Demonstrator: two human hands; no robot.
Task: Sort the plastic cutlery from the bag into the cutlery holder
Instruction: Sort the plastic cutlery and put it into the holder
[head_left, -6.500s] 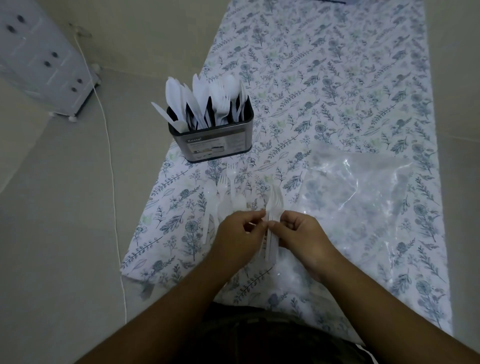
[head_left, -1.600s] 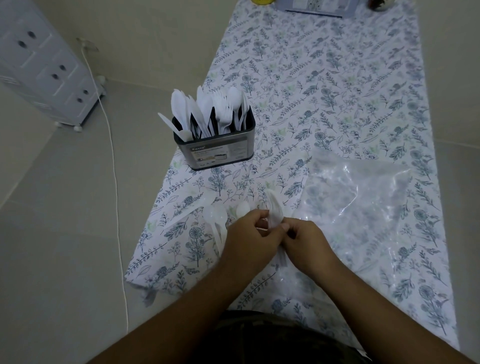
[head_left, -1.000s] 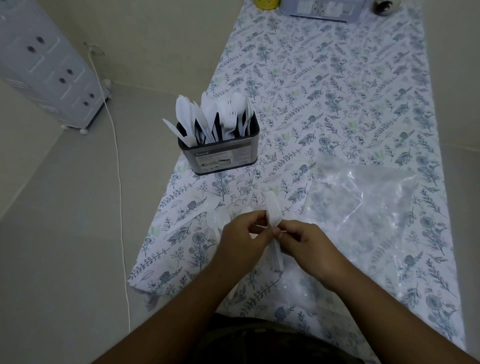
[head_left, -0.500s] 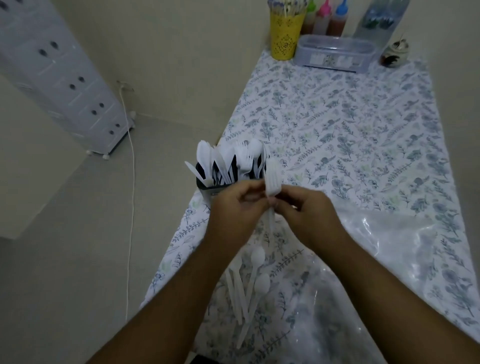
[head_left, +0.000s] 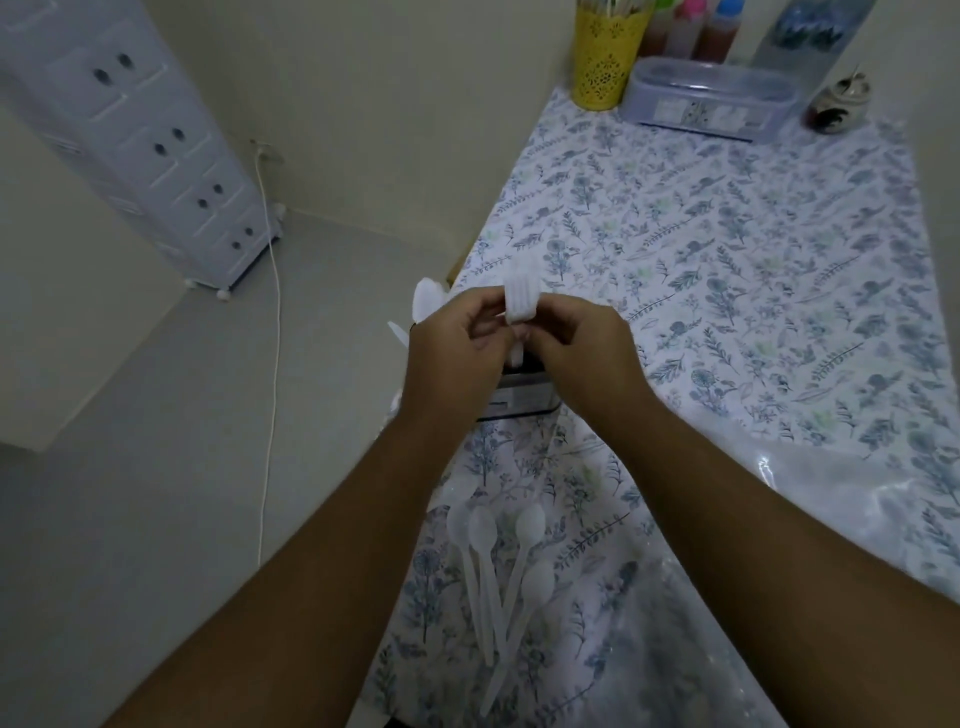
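Above the cutlery holder (head_left: 522, 397), left hand (head_left: 457, 353) and right hand (head_left: 582, 348) pinch a bunch of plastic forks (head_left: 521, 296); four spoons (head_left: 501, 566) lie unsorted nearer the wrists, beside the clear bag (head_left: 831, 499).

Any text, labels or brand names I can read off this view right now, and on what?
None reads.
Holder: its label is mostly hidden behind the left hand and right hand; print too small.
Clear box at the far end: patterned label, blurred.
Bottles behind it: no readable marks.
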